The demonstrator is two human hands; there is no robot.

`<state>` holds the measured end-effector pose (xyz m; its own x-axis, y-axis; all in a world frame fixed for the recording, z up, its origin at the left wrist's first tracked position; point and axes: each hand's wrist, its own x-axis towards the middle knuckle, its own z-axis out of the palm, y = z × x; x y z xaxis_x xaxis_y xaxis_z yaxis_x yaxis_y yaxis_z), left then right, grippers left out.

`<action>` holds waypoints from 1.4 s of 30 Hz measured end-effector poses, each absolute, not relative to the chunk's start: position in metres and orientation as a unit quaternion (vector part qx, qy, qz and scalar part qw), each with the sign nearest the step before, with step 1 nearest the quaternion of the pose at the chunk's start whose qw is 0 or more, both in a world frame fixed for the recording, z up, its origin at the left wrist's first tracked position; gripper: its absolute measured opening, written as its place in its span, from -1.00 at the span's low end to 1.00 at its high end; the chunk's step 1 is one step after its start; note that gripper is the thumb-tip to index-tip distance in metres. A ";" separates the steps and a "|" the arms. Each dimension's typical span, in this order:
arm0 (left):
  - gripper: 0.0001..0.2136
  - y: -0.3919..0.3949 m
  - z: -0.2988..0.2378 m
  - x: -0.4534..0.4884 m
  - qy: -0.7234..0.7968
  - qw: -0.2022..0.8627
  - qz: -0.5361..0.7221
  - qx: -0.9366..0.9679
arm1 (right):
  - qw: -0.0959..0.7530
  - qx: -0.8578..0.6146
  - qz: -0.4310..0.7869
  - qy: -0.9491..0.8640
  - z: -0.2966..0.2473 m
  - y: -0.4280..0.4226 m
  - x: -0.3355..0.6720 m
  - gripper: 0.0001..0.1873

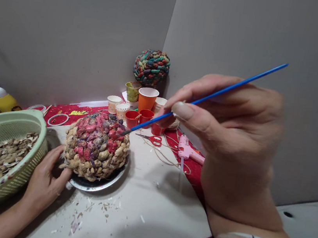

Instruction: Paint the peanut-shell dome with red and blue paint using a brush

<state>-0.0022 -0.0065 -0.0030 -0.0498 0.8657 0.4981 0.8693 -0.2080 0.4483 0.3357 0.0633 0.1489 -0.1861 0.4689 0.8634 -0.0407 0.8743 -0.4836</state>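
My right hand (229,125) pinches a long blue paintbrush (209,96), whose tip touches the right side of a dome covered in nut shells (96,145). The dome's top is painted red and dark purple; its lower shells are bare tan. It sits on a metal plate (99,184). My left hand (47,176) rests against the dome's lower left side and the plate's edge, fingers curled onto it.
A green basket (13,122) of shells stands at left. Behind the dome are several small paint cups (147,98), a finished multicoloured shell ball (151,66), red scissors (152,138), a pink glue gun (188,151), string, and a yellow bottle (0,97). Grey walls meet in a corner.
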 end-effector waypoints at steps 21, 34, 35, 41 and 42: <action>-0.67 0.006 0.007 -0.005 -0.613 -0.048 -0.360 -0.701 | 0.482 -0.143 0.402 -0.765 0.155 0.119 0.356 -0.68; -0.65 0.010 0.003 -0.008 -0.598 -0.041 -0.362 -0.714 | 0.451 -0.107 0.376 -0.802 0.146 0.103 0.337 -0.85; -0.66 0.010 0.003 -0.008 -0.599 -0.044 -0.362 -0.713 | 0.450 -0.106 0.374 -0.804 0.145 0.104 0.337 -0.86; -0.65 0.011 0.000 -0.014 -0.612 -0.043 -0.363 -0.701 | 0.464 -0.117 0.362 -0.800 0.146 0.113 0.341 -0.76; -0.66 0.011 -0.001 -0.014 -0.615 -0.040 -0.362 -0.700 | 0.472 -0.116 0.364 -0.795 0.147 0.112 0.341 -0.73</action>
